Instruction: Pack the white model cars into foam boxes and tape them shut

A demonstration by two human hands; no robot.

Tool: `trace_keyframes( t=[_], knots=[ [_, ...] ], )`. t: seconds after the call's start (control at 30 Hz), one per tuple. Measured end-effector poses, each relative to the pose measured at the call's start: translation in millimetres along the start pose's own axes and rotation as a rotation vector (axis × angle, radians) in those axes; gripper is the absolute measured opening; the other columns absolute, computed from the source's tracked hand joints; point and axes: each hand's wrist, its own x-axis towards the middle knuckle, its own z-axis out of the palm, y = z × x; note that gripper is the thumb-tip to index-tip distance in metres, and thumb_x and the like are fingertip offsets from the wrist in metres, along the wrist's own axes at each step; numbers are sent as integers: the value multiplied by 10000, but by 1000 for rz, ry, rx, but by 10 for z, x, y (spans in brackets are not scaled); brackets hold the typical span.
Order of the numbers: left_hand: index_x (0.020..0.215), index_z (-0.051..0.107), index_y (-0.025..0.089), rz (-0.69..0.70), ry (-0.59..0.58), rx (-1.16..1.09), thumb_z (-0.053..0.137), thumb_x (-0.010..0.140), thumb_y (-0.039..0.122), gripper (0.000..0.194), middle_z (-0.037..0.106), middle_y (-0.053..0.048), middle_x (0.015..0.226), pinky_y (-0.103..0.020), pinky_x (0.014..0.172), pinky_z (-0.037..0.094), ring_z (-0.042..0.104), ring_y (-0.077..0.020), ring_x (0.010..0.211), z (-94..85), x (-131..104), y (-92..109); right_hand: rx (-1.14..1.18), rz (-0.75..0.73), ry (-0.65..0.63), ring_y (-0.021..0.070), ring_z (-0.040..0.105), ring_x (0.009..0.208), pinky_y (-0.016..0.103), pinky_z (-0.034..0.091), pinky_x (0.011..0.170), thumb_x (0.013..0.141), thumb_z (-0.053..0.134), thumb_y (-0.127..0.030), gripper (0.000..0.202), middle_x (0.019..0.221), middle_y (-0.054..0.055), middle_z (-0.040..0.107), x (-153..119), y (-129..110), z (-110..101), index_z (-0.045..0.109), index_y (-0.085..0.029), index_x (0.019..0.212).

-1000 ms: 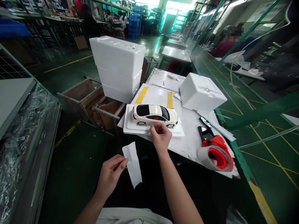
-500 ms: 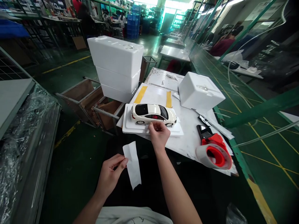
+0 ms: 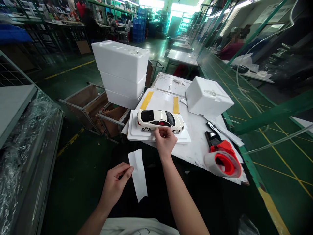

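"How are the two hands?"
"The left hand point(image 3: 116, 180) pinches a white strip point(image 3: 138, 178) between thumb and fingers. The right hand point(image 3: 165, 142) reaches forward, its fingers bent close together at the near side of the model car point(image 3: 158, 118), on the white base point(image 3: 133, 134) upon the desk point(image 3: 192, 143); if they grip something, I cannot tell."
"What differs from one second ago?"
"Almost nothing; both poses stay."

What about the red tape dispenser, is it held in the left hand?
No, the left hand pinches a white paper strip, while the red tape dispenser lies on the worktable.
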Motion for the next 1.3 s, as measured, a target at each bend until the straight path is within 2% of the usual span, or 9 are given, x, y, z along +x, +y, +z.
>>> trace_keyframes(
  t=[0.1, 0.17, 0.67, 0.97, 1.13, 1.23, 1.3],
  knots=[
    [798, 780, 196, -15, 1, -11, 701, 913, 452, 292, 617, -27, 769, -255, 674, 469, 582, -172, 746, -8, -6, -2, 13, -6, 3, 119, 477, 515, 261, 425, 545, 810, 711, -399, 335, 575, -61, 509, 0, 24, -16, 468, -238, 643],
    [831, 792, 201, -21, 1, -23, 702, 913, 454, 280, 623, -27, 781, -255, 683, 473, 582, -172, 754, -12, -15, -17, 25, -2, -3, 118, 464, 514, 258, 413, 536, 841, 688, -423, 376, 562, -70, 469, 1, 38, -26, 419, -249, 644],
    [847, 802, 202, -38, 3, -41, 712, 902, 458, 278, 622, -29, 819, -251, 698, 499, 593, -176, 776, 16, -51, -32, 68, -7, -51, 111, 425, 512, 258, 391, 512, 873, 694, -545, 451, 577, -63, 470, 5, 100, -36, 441, -240, 657],
    [742, 729, 196, -25, 10, -2, 706, 906, 465, 315, 597, -20, 784, -236, 671, 472, 570, -164, 748, 23, -87, 2, 69, -48, -66, 106, 386, 519, 262, 359, 528, 854, 710, -486, 431, 563, -68, 442, 20, 117, -57, 438, -235, 632],
    [744, 734, 203, -16, 30, -5, 714, 897, 473, 311, 603, -17, 763, -226, 665, 485, 573, -161, 737, 27, -89, 10, 99, -33, -71, 112, 402, 520, 268, 360, 529, 893, 672, -450, 423, 568, -67, 431, -24, 112, -132, 401, -243, 642],
    [786, 761, 206, -19, 48, -36, 724, 889, 471, 286, 629, -18, 768, -225, 669, 501, 585, -159, 732, 10, -79, 17, 146, -4, -175, 114, 434, 520, 264, 373, 518, 910, 690, -423, 390, 593, -58, 476, -245, 46, -286, 443, -237, 673],
    [795, 767, 202, -31, 53, -65, 726, 886, 473, 290, 645, -19, 756, -228, 673, 508, 592, -157, 722, -1, -66, 25, 181, 32, -361, 125, 516, 587, 258, 413, 541, 911, 707, -375, 280, 716, -19, 590, -473, 2, -440, 525, -225, 761]
  ],
)
